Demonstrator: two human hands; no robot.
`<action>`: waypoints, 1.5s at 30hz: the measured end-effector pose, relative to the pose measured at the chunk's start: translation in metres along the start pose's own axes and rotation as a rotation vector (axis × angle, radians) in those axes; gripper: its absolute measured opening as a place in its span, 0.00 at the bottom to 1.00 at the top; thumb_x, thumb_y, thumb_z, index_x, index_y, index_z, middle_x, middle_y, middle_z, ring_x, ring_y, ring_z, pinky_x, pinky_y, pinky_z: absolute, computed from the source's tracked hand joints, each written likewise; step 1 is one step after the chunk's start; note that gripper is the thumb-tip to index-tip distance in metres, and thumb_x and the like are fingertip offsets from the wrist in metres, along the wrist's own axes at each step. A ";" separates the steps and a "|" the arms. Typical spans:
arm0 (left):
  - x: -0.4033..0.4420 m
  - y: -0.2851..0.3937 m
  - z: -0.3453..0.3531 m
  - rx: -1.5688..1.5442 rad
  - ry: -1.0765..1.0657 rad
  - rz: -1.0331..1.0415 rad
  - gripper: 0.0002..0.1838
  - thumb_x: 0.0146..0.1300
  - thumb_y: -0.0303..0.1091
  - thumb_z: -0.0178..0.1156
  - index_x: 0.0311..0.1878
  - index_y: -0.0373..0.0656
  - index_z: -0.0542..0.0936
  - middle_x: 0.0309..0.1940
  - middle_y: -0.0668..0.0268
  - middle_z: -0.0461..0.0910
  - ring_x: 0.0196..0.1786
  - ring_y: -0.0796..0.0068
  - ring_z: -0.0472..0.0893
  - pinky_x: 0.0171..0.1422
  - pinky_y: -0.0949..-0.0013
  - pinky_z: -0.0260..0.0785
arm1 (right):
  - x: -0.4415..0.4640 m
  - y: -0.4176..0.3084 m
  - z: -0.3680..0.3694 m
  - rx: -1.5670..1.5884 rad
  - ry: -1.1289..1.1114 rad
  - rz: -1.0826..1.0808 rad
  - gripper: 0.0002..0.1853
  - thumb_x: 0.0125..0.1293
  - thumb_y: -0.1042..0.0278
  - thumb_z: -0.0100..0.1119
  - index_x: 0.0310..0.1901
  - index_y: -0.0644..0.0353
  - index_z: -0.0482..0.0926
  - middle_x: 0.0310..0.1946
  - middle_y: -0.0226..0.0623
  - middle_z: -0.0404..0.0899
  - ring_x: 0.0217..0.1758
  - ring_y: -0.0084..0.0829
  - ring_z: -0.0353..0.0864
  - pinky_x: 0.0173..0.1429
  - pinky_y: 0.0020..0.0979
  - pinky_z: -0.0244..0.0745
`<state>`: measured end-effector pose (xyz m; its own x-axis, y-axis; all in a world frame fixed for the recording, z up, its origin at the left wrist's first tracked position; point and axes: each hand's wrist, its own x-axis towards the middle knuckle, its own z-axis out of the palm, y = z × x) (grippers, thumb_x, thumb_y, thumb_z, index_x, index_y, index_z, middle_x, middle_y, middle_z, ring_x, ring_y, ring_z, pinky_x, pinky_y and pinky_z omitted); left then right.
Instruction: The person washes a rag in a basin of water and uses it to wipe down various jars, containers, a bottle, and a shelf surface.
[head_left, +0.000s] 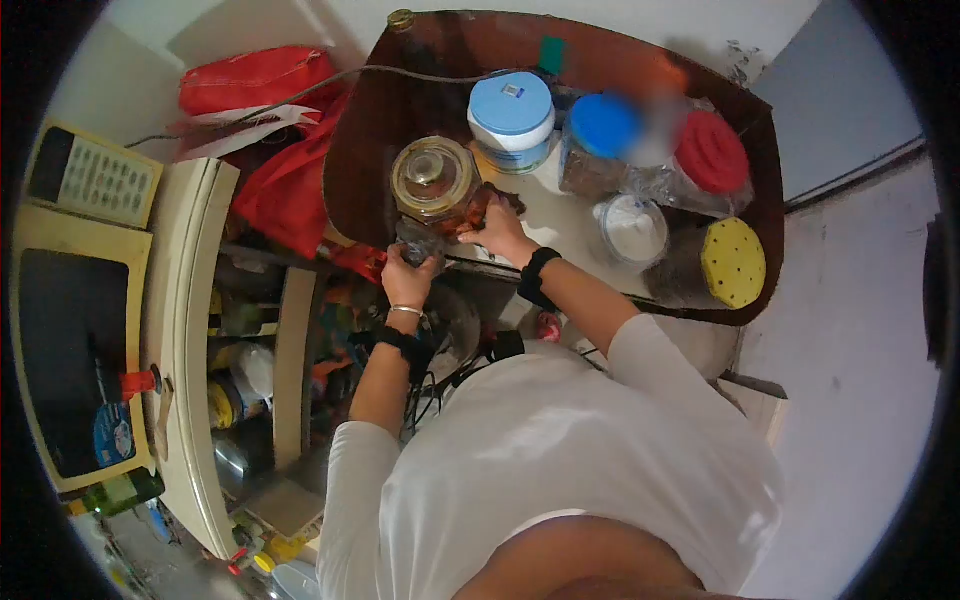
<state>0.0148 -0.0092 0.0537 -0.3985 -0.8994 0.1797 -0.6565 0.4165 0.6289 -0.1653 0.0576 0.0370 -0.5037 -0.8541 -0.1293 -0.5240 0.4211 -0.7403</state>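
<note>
A glass jar [432,180] with a round knobbed lid stands at the left end of the shelf, something amber-brown showing in its lower part. My left hand [408,278] is closed on a dark grey, crumpled piece [420,240], perhaps plastic or cloth, at the jar's near side. Against the jar's right side, my right hand [500,235] has its fingers curled around a dark brown, crumpled thing [511,199]. Its kind is not clear, and the hand hides part of it. Both wrists wear black bands.
Right of the jar stand a white tub [512,125] with a light-blue lid, a blue-lidded jar [595,150], a red-lidded jar [712,150], a clear container of white powder [634,232] and a yellow-lidded jar [735,263]. A brown raised rim [350,150] surrounds them. A microwave [80,350] is left.
</note>
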 end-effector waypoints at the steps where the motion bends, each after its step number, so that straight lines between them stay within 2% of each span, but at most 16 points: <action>1: 0.001 0.005 -0.001 0.032 0.014 0.003 0.29 0.39 0.43 0.69 0.39 0.32 0.72 0.29 0.50 0.78 0.34 0.53 0.79 0.37 0.61 0.70 | 0.000 -0.004 -0.003 -0.015 0.000 -0.012 0.53 0.36 0.50 0.72 0.56 0.79 0.54 0.49 0.63 0.64 0.56 0.51 0.63 0.58 0.39 0.62; 12: 0.024 0.008 -0.001 0.091 0.025 0.012 0.27 0.39 0.44 0.67 0.39 0.34 0.73 0.29 0.49 0.78 0.35 0.50 0.78 0.39 0.59 0.70 | 0.021 -0.009 0.005 -0.060 -0.001 0.021 0.55 0.36 0.49 0.72 0.58 0.77 0.51 0.52 0.62 0.62 0.57 0.51 0.62 0.60 0.41 0.60; 18: 0.034 0.009 -0.006 0.001 -0.001 -0.121 0.27 0.39 0.46 0.67 0.39 0.35 0.73 0.30 0.50 0.78 0.34 0.50 0.78 0.39 0.59 0.70 | 0.025 -0.029 0.011 -0.029 0.017 0.109 0.51 0.37 0.51 0.72 0.58 0.74 0.53 0.52 0.59 0.62 0.58 0.51 0.62 0.60 0.40 0.61; 21: 0.031 0.014 -0.002 0.049 0.026 -0.153 0.33 0.43 0.45 0.68 0.44 0.26 0.71 0.35 0.50 0.78 0.36 0.59 0.79 0.38 0.65 0.71 | 0.025 -0.027 0.015 0.000 0.076 0.094 0.50 0.37 0.52 0.72 0.57 0.73 0.55 0.50 0.57 0.64 0.55 0.51 0.64 0.57 0.40 0.63; 23: 0.030 0.010 0.008 -0.475 -0.090 -0.554 0.33 0.43 0.42 0.69 0.45 0.25 0.70 0.32 0.52 0.78 0.35 0.63 0.78 0.37 0.66 0.71 | 0.027 -0.019 0.013 -0.098 0.116 -0.004 0.48 0.37 0.53 0.71 0.56 0.73 0.57 0.50 0.57 0.65 0.54 0.49 0.65 0.56 0.40 0.64; 24: 0.025 0.013 0.011 -0.477 -0.090 -0.556 0.33 0.43 0.42 0.69 0.45 0.25 0.70 0.32 0.52 0.78 0.35 0.63 0.78 0.37 0.66 0.71 | 0.029 -0.015 0.013 -0.190 0.153 -0.108 0.47 0.37 0.54 0.71 0.55 0.73 0.58 0.49 0.56 0.66 0.53 0.48 0.66 0.54 0.40 0.65; 27: 0.005 0.029 0.018 -0.391 0.064 -0.471 0.33 0.43 0.42 0.69 0.45 0.25 0.70 0.30 0.55 0.78 0.33 0.65 0.78 0.35 0.68 0.71 | 0.031 0.012 0.000 -0.410 -0.002 -0.277 0.35 0.44 0.58 0.66 0.51 0.70 0.65 0.51 0.49 0.65 0.56 0.47 0.63 0.57 0.41 0.62; 28: -0.003 0.031 0.019 -0.425 -0.107 -0.426 0.32 0.43 0.42 0.69 0.45 0.26 0.70 0.30 0.54 0.78 0.34 0.63 0.78 0.36 0.68 0.71 | 0.026 0.019 -0.003 -0.463 0.049 -0.321 0.22 0.48 0.66 0.57 0.46 0.67 0.70 0.49 0.46 0.66 0.53 0.45 0.64 0.55 0.42 0.63; 30: -0.013 0.038 0.028 -0.461 -0.282 -0.382 0.32 0.43 0.42 0.69 0.45 0.27 0.71 0.30 0.53 0.79 0.34 0.62 0.79 0.36 0.67 0.71 | 0.014 0.034 -0.007 -0.457 0.107 -0.341 0.18 0.50 0.68 0.54 0.44 0.66 0.72 0.48 0.45 0.66 0.52 0.45 0.64 0.54 0.42 0.64; 31: -0.019 0.041 0.036 -0.275 -0.276 -0.173 0.30 0.42 0.41 0.68 0.44 0.28 0.71 0.30 0.52 0.79 0.34 0.60 0.79 0.37 0.67 0.71 | 0.004 0.029 -0.016 -0.449 0.159 -0.362 0.15 0.52 0.71 0.50 0.42 0.65 0.73 0.46 0.45 0.66 0.52 0.44 0.64 0.53 0.42 0.64; 32: -0.026 0.044 0.042 -0.090 -0.269 0.032 0.29 0.42 0.40 0.68 0.43 0.29 0.72 0.31 0.51 0.79 0.34 0.59 0.79 0.38 0.67 0.71 | -0.005 0.025 -0.028 -0.481 -0.010 -0.230 0.12 0.55 0.73 0.45 0.40 0.62 0.75 0.49 0.44 0.66 0.54 0.44 0.63 0.52 0.42 0.65; 37: -0.019 0.086 0.052 -0.196 -0.256 0.185 0.25 0.43 0.39 0.66 0.41 0.31 0.73 0.30 0.50 0.78 0.34 0.57 0.79 0.39 0.66 0.70 | -0.026 0.043 -0.044 -0.526 0.016 -0.003 0.14 0.51 0.74 0.51 0.42 0.62 0.75 0.54 0.48 0.65 0.56 0.51 0.65 0.53 0.43 0.67; 39: -0.010 0.097 0.058 -0.241 -0.372 0.138 0.25 0.43 0.40 0.66 0.40 0.30 0.73 0.29 0.49 0.78 0.34 0.56 0.79 0.37 0.66 0.70 | -0.021 0.052 -0.051 -0.076 -0.069 0.245 0.17 0.49 0.75 0.53 0.44 0.64 0.74 0.52 0.52 0.67 0.54 0.51 0.68 0.54 0.41 0.67; 40: -0.004 0.100 0.060 -0.207 -0.448 0.142 0.26 0.44 0.41 0.65 0.43 0.31 0.72 0.31 0.47 0.77 0.36 0.56 0.78 0.40 0.64 0.70 | -0.030 0.039 -0.063 -0.120 0.081 0.207 0.20 0.48 0.77 0.53 0.48 0.63 0.72 0.45 0.48 0.72 0.49 0.46 0.71 0.50 0.38 0.68; 44: 0.009 0.104 0.061 -0.102 -0.516 0.294 0.31 0.44 0.42 0.64 0.49 0.34 0.68 0.38 0.46 0.75 0.39 0.53 0.77 0.45 0.61 0.68 | -0.051 0.013 -0.101 0.071 0.406 -0.033 0.22 0.48 0.82 0.53 0.49 0.65 0.71 0.45 0.49 0.71 0.47 0.48 0.71 0.50 0.37 0.67; 45: 0.013 0.117 0.048 0.011 -0.568 0.289 0.35 0.44 0.43 0.64 0.53 0.34 0.64 0.44 0.45 0.71 0.46 0.50 0.72 0.48 0.59 0.66 | -0.050 0.012 -0.105 0.057 0.409 -0.041 0.22 0.48 0.82 0.53 0.49 0.65 0.71 0.45 0.49 0.71 0.47 0.48 0.71 0.50 0.37 0.67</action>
<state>-0.0977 0.0345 0.0926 -0.8361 -0.5411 -0.0899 -0.4771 0.6363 0.6062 -0.2184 0.1375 0.1039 -0.7205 -0.6735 0.1651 -0.5163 0.3620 -0.7761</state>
